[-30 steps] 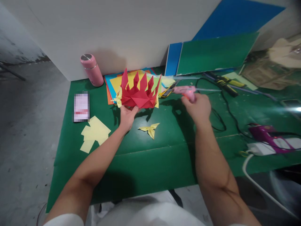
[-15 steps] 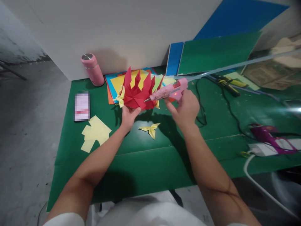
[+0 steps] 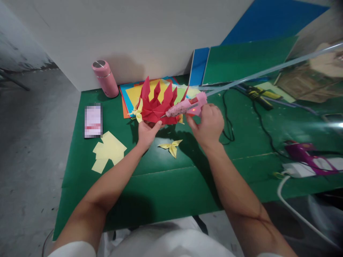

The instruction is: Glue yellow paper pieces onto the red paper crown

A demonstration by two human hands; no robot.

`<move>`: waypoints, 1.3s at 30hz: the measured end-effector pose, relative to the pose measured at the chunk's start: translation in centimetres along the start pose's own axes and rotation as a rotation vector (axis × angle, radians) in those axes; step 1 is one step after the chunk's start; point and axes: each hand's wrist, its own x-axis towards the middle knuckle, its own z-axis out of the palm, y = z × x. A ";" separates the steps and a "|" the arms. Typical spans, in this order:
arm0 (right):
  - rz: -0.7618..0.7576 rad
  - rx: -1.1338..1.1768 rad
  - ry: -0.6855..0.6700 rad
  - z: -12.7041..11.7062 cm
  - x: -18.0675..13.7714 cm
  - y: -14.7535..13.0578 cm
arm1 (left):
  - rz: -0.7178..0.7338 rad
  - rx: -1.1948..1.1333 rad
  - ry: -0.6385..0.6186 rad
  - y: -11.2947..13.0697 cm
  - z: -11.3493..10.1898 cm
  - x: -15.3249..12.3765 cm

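My left hand (image 3: 147,132) grips the lower edge of a spiky red paper crown (image 3: 158,103) and holds it up over the green table (image 3: 166,185). A small yellow folded butterfly (image 3: 138,111) sticks to the crown's left side. My right hand (image 3: 208,125) is wrapped round a pink glue gun (image 3: 185,105), whose metal tip touches the crown's front right. A long clear glue stick (image 3: 268,69) juts from the gun's back toward the upper right. Another yellow paper butterfly (image 3: 171,146) lies on the table between my hands.
A pink bottle (image 3: 105,79) stands at the back left, beside a stack of coloured paper (image 3: 131,94). A phone (image 3: 93,120) and yellow paper pieces (image 3: 108,151) lie to the left. Black cables (image 3: 257,117), a purple tool (image 3: 305,151) and green and blue boards (image 3: 241,59) fill the right side.
My right hand has swung the glue gun from the right over to the crown, tip now on the red paper. The left hand has kept its hold on the crown.
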 end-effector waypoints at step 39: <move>0.038 0.038 0.069 0.4 -0.1 1.3 | -0.023 -0.024 0.046 0.0 -0.4 0.2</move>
